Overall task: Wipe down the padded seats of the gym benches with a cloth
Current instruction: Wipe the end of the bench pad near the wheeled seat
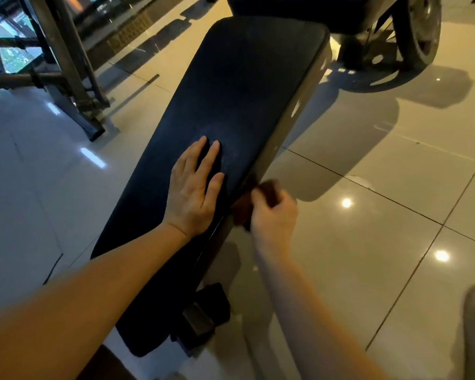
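A long black padded bench seat (pixel 239 86) runs from the bottom centre up toward the top of the head view. My left hand (pixel 194 189) lies flat on the pad with its fingers straight and spread. My right hand (pixel 272 215) grips a dark brown cloth (pixel 266 192) and holds it against the right side edge of the pad. The cloth is blurred and partly hidden by my fingers.
A second black pad (pixel 299 9) and a wheel (pixel 420 31) stand beyond the bench's far end. A metal rack frame (pixel 66 64) stands at the upper left. Glossy floor tiles (pixel 381 215) stretch out to the right. The bench's black foot (pixel 203 316) sits below the seat.
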A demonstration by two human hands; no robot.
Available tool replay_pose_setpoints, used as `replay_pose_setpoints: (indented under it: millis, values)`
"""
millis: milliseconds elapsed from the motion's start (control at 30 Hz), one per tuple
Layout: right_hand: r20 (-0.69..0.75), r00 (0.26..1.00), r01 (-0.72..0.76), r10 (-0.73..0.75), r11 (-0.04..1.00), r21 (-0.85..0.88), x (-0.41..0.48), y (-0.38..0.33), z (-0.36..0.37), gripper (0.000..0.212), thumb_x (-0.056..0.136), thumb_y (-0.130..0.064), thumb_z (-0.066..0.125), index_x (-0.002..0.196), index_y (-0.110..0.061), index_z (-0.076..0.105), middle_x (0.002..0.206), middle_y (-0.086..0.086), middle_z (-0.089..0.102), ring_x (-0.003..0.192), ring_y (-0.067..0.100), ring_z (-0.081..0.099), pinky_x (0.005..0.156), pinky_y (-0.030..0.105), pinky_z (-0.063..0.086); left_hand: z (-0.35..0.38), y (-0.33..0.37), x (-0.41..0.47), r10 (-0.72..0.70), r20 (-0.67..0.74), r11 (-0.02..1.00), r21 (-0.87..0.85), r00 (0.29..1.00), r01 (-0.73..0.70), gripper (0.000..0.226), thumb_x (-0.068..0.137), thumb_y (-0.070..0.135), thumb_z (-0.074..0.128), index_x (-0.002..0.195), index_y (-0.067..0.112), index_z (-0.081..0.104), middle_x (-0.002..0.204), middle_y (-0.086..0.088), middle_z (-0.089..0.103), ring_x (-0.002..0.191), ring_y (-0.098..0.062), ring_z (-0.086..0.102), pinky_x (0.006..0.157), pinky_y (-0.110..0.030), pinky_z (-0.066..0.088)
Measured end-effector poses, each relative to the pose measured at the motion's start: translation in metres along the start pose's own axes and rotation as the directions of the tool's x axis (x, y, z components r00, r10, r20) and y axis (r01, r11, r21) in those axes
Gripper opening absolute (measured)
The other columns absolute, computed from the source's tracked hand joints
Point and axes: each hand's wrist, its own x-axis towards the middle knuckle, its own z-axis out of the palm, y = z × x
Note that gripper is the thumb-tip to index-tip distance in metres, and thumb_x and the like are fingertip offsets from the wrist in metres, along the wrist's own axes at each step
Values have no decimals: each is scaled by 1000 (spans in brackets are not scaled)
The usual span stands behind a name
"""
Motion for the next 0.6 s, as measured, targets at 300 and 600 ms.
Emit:
replay_pose_setpoints:
  millis: [300, 600]
  values:
    - [77, 988, -122, 130, 987, -106, -29, 19, -2, 7, 96, -14, 67, 90, -19, 67, 82, 3, 69, 81, 21, 70, 67, 33, 59, 0, 1, 2, 2, -11, 1000, -12, 1000, -2, 60, 105, 47, 28, 158, 20, 32, 165, -6, 26, 150, -24, 26, 121, -51, 26]
    - [44, 987, -154, 152, 986, 57, -22, 5, -2, 5, 97, -17, 67, 101, -18, 64, 91, 6, 70, 87, 20, 70, 78, 33, 62, -1, 1, 1, -5, 3, 1000, -24, 1000, 5, 59, 104, 47, 30, 158, 22, 31, 165, -5, 25, 151, -24, 25, 120, -54, 27]
